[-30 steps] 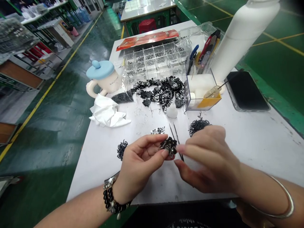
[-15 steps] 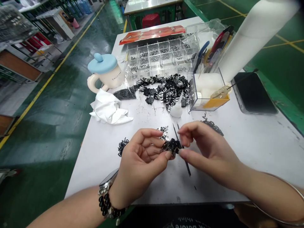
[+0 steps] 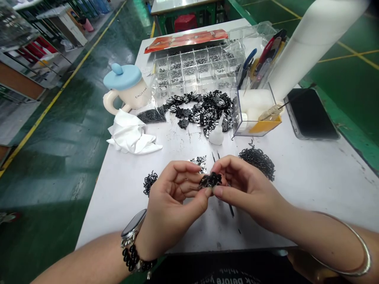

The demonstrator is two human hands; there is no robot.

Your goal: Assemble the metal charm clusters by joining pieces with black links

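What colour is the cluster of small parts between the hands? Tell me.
Black with silvery glints, shown best in the head view: the cluster.

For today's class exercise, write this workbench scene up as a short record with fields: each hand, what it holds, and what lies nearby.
Left hand: pinches a tangled cluster of small black metal parts
Right hand: fingers hold the same cluster
Below hands: slim black tweezers on the white table
Right: heap of black wiry pieces
Left: smaller black wiry heap
Beyond: clear plastic compartment box
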